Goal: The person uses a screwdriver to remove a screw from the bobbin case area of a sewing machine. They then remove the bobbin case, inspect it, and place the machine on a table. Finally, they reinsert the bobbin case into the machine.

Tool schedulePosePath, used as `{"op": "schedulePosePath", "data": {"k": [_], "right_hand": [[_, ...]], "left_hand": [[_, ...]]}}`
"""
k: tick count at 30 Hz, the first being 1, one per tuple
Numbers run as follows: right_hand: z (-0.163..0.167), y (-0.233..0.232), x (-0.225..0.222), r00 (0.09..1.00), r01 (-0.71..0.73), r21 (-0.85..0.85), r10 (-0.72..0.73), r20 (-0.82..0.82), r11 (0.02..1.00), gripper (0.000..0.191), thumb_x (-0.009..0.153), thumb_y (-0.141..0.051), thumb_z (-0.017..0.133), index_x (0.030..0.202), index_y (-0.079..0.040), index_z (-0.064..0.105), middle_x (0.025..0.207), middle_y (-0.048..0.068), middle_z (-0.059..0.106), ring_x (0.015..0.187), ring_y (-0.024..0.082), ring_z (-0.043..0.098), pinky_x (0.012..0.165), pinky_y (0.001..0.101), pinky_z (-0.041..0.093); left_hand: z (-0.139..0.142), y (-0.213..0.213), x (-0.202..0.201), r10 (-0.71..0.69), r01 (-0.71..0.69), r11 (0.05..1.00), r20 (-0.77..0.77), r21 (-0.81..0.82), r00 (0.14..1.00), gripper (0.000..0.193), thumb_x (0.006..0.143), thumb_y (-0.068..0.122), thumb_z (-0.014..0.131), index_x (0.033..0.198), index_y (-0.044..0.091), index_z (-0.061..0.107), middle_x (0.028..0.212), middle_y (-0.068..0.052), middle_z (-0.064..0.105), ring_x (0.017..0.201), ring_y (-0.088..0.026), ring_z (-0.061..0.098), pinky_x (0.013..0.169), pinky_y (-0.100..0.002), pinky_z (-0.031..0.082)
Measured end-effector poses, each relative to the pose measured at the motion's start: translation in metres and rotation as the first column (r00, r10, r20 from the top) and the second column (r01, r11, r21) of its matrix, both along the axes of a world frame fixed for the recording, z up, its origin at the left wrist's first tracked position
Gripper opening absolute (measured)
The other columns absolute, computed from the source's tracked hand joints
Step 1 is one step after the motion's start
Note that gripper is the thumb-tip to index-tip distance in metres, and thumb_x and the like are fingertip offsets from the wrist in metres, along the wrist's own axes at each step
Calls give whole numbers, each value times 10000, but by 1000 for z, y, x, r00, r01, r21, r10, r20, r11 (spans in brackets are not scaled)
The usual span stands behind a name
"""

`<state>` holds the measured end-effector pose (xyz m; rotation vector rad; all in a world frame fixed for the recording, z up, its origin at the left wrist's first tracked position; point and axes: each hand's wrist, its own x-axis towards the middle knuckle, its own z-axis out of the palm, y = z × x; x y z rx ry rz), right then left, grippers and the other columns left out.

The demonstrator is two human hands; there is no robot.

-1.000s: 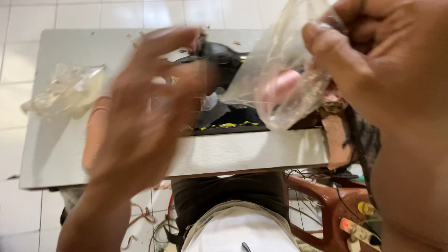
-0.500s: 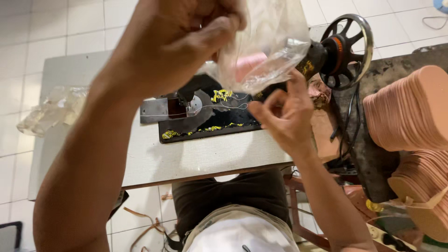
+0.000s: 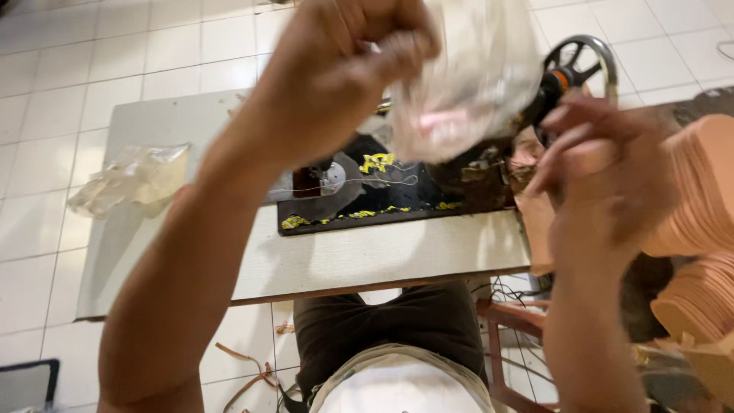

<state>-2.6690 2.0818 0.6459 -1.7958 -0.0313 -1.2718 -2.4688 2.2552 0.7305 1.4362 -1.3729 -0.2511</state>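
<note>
I am sitting at a pale grey sewing table that is standing on a floor of white tiles. A black sewing machine with yellow patterning is lying across the table's far side, its spoked handwheel showing at the right end. A crumpled heap of clear plastic bags is resting on the table's left edge, well apart from the machine. To my right, stacks of tan flat pieces are piling up beside the table, and a reddish wooden chair frame is standing below them. Thin tan scraps are lying on the tiles under the table.

I am raising my left hand above the machine, clenching it into a fist around the top of a clear plastic bag. The bag is hanging from that fist in the air, over the machine, with something pink showing blurred inside it. My right hand is hovering just to the right of the bag and a little lower, fingers spread and loosely curled. It is blurred, and I cannot tell whether its fingertips are touching the plastic.
</note>
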Motion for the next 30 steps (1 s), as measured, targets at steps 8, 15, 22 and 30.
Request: {"op": "schedulePosePath", "data": {"k": [8,15,22,30], "right_hand": [[44,-25,-2,876,28,-262,-150,-458,965,134,1006,-117,742,994,14,716,811,94,711,631,113,651,521,248,488],[14,-60,9,859,-55,-383,-152,-490,922,104,1080,-71,721,1136,17,729,939,107,753,733,94,704,579,209,559],[-3,-88,27,827,-94,-279,-81,-557,956,146,1055,-97,684,1161,-4,724,914,97,750,656,103,691,491,223,551],[-1,-112,53,863,-44,-161,-44,-504,986,124,1104,-103,682,1146,-2,739,918,83,753,718,93,705,598,214,600]], "left_hand": [[-34,-28,-35,93,-146,978,312,150,945,231,1097,257,568,1038,44,638,733,-28,637,549,-121,558,493,-274,468],[-42,-59,-34,146,-212,885,186,414,972,268,979,370,643,1021,106,665,648,-6,601,483,-134,456,427,-362,371],[-86,-114,-22,240,-389,891,483,235,842,150,965,236,679,922,93,659,661,1,615,519,-118,488,438,-319,395],[-99,-135,1,319,-393,906,357,157,878,38,914,108,642,892,86,663,673,-12,647,497,-121,517,422,-289,433]]}}
